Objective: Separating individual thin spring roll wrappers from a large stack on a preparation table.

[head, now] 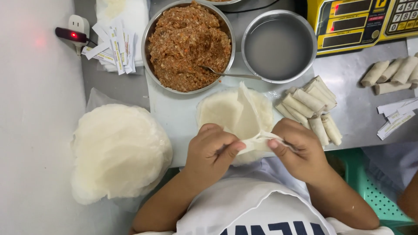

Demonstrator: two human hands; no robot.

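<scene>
Now both hands — left hand point(212, 150), right hand point(296, 148) — pinch one wrapper point(241, 115).

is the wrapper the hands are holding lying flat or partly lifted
Partly lifted: both hands, left hand and right hand, pinch the wrapper; one flap stands up.

Wrapper stack point(119, 150) lies left, finished rolls point(311, 109) right of board point(174, 113).

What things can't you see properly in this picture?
Head view:
- Near edge of the wrapper: hidden under the left hand and right hand.
- Bottom of the filling bowl: covered by filling.
- Scale: cut off by the top edge.
- Far rolls: cut off at the right edge.
</scene>
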